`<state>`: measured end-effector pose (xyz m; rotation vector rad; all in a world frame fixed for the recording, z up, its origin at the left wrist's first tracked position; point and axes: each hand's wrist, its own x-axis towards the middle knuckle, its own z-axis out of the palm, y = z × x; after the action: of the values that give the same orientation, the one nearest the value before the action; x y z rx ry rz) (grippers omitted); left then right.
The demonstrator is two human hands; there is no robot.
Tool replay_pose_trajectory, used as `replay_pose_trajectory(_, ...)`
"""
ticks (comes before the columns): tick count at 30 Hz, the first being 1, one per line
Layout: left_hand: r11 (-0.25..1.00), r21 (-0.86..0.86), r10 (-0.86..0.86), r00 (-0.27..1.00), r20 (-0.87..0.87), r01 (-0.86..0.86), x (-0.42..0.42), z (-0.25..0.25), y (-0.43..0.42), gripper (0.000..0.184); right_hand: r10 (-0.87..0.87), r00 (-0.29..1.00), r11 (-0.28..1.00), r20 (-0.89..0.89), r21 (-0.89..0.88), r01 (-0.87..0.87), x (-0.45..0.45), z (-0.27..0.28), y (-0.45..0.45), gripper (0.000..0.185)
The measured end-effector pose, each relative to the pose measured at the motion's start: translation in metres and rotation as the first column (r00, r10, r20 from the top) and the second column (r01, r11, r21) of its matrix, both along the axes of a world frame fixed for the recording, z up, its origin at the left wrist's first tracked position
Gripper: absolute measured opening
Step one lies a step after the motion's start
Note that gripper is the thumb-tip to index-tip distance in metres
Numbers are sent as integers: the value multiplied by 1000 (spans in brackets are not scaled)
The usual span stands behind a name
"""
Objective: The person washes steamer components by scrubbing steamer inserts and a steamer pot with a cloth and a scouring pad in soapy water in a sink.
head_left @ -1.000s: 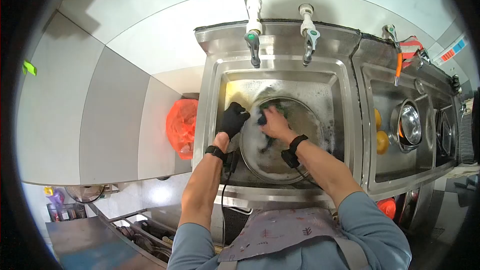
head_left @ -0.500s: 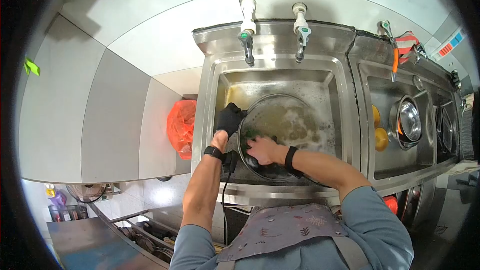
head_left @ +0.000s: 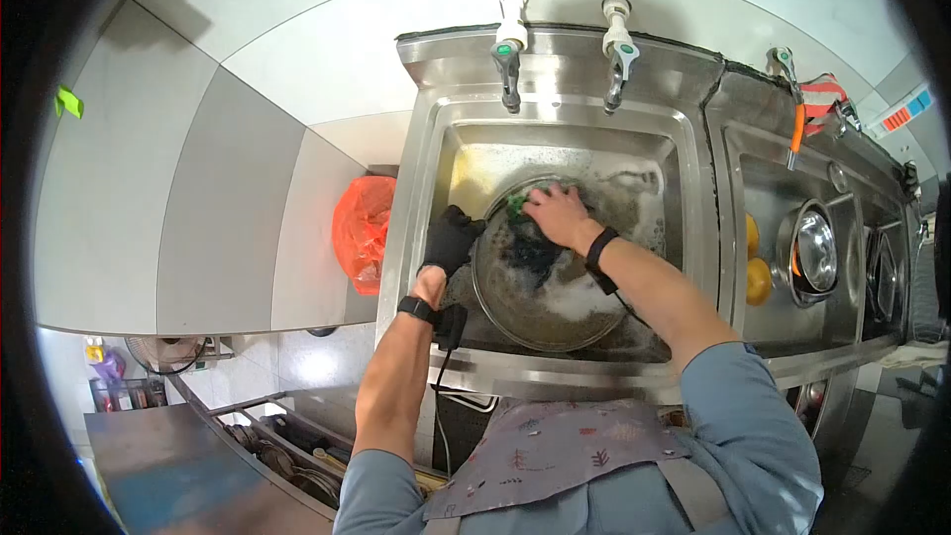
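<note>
My left hand clamps the round pan's rim. My half-curled right hand touches a green scourer, its hold unclear; open sink lies beyond

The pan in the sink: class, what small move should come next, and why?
Perhaps slide the right hand toward the suds at the lower right of the pan: those fingers are at the green item near the upper-left rim, while the gloved left hand sits at the left rim.
</note>
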<state>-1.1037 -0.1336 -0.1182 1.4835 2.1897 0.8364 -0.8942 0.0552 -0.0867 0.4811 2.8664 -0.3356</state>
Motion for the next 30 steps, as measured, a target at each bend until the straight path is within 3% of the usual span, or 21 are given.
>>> replay_pose_trajectory(2,1000,24,-5,998,62,4,13,23,2,44,-16,998,1000,63,-12,17,20,-7,12,42)
replay_pose_trajectory(4,936,-207,321,931,172,-284,31,55,11,35,-72,982,997,176,-6,74,39,-12,16,44)
replay_pose_trajectory(7,898,-244,427,859,282,-366,39,69,10,35,-152,940,983,306,-55,177,63,1,3,48)
replay_pose_trajectory(8,899,-242,426,859,283,-366,39,70,10,35,-147,924,970,354,-130,204,72,12,1,47)
replay_pose_trajectory(9,915,-176,389,909,149,-362,39,67,10,36,-147,923,971,355,-127,204,77,2,0,47)
replay_pose_trajectory(10,931,-113,349,937,7,-346,39,63,9,37,96,898,995,430,-51,-83,83,-27,3,44)
replay_pose_trajectory(11,933,-109,347,938,9,-344,37,59,8,37,290,801,936,523,20,-352,87,-51,3,37)
replay_pose_trajectory(13,966,-39,258,959,116,-256,28,42,7,41,591,494,560,638,116,-820,94,-99,3,24)
replay_pose_trajectory(14,967,-38,256,960,118,-253,22,30,6,41,538,654,795,531,-61,-604,95,-100,-5,16)
replay_pose_trajectory(15,975,-43,219,976,16,-218,15,16,6,42,416,791,907,448,-266,-327,95,-102,-14,10)
replay_pose_trajectory(16,981,-50,181,980,-86,-186,14,17,7,44,414,791,908,450,-264,-326,96,-111,-24,10)
replay_pose_trajectory(19,958,-97,269,962,-40,-271,26,39,10,44,450,864,886,226,-235,-399,83,-110,-52,17)
replay_pose_trajectory(20,957,-96,273,961,-40,-275,20,26,7,44,501,805,865,318,-220,-451,71,-80,-65,29)
replay_pose_trajectory(22,995,36,98,988,-121,-94,7,-2,3,38,542,736,839,404,-206,-504,49,-24,-89,41)
replay_pose_trajectory(23,997,76,42,987,-154,-30,5,-4,3,38,366,874,921,321,-259,-290,42,-2,-103,49)
replay_pose_trajectory(24,996,-15,82,981,-175,-86,13,11,5,37,155,956,942,248,-330,-67,36,9,-112,57)
replay_pose_trajectory(25,984,-101,123,972,-201,-145,19,26,8,35,159,957,942,244,-329,-73,25,8,-112,57)
replay_pose_trajectory(26,983,-105,127,971,-203,-151,24,34,7,35,239,949,959,205,-200,-198,15,4,-112,57)
replay_pose_trajectory(27,981,-76,172,980,-99,-180,27,36,5,35,321,931,947,175,-61,-315,8,1,-111,57)
replay_pose_trajectory(28,976,-49,213,977,8,-213,29,38,2,35,248,966,969,74,-42,-245,7,-1,-110,50)
replay_pose_trajectory(30,981,36,188,982,14,-189,28,38,-2,36,238,970,970,36,-63,-236,4,-1,-96,48)
